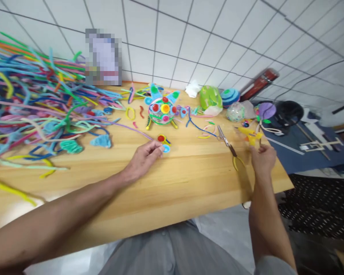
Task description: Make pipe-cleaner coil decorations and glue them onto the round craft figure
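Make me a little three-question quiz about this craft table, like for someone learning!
1. True or false: the left hand touches a small blue coil.
2. What tool lies by the right hand? A) hammer B) pliers C) spoon
3. On which side of the table is the pipe cleaner pile?

Key: 1 true. 2 B. 3 the left side.

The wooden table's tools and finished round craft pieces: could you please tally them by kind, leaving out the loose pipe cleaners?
Scissors: 1
Yellow-handled pliers: 1
Round pipe-cleaner figure: 1
Green ball: 1
Blue striped ball: 1
Clear speckled ball: 1
Total: 6
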Available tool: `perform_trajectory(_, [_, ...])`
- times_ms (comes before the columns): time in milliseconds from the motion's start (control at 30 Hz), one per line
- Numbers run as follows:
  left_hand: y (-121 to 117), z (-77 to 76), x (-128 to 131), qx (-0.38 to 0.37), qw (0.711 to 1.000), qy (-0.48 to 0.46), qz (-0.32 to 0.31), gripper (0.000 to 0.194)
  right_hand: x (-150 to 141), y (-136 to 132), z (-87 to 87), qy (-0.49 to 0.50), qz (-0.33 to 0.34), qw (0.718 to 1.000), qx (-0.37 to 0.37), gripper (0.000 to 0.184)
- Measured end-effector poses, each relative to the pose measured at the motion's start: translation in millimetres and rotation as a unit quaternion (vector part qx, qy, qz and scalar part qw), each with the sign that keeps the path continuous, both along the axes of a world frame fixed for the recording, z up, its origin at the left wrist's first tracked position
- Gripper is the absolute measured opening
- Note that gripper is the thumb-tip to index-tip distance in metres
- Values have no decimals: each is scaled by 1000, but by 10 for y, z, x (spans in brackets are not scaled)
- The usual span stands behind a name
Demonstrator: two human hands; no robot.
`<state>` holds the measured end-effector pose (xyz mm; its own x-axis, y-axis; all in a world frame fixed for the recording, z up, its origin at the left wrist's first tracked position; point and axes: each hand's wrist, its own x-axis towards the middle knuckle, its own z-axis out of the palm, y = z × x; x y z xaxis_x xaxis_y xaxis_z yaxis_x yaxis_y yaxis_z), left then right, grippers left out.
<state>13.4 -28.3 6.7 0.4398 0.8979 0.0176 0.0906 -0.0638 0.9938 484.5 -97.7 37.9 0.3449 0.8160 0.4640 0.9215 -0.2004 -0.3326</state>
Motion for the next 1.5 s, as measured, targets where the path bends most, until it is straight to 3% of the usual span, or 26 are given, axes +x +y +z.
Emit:
perform_trajectory(100, [6, 0, 5, 4, 1000, -20, 4, 35, -543, -79, 43, 106, -83, 989, 64, 31])
perform_trajectory(200, [5, -19, 10, 17, 999, -37, 19, 34, -1298, 3, 92, 212, 59, 976, 7, 29])
perform_trajectory(300, [2, -54, 11, 30, 998, -53, 27, 32, -1994, 178, 156, 247, 204, 946, -43, 17])
perform_trajectory(400, [3, -90, 6, 36, 997, -62, 37, 29, -2467, 328, 147, 273, 280, 918, -69, 11])
perform_trajectory(500, [11, -111, 3, 43, 995, -68, 60, 28, -2721, 412, 34, 311, 312, 896, -60, 15])
perform_trajectory(667, [23, -110, 9, 48, 993, -77, 79, 26, -2870, 457, -169, 368, 326, 869, -52, 27])
perform_trajectory(833, [13, -109, 10, 64, 994, -64, 66, 24, -2860, 466, -239, 378, 333, 861, -69, 29])
perform_trajectory(1067, [12, -86, 10, 81, 994, -47, 61, 23, -2823, 463, -243, 322, 354, 874, -82, 13])
perform_trajectory(1267, [10, -67, 10, 108, 992, -31, 64, 20, -2821, 474, -248, 313, 346, 882, -65, 14])
perform_trajectory(1500, [-1, -39, 0, 86, 996, -20, 34, 22, -2779, 479, -264, 251, 363, 896, -43, 13])
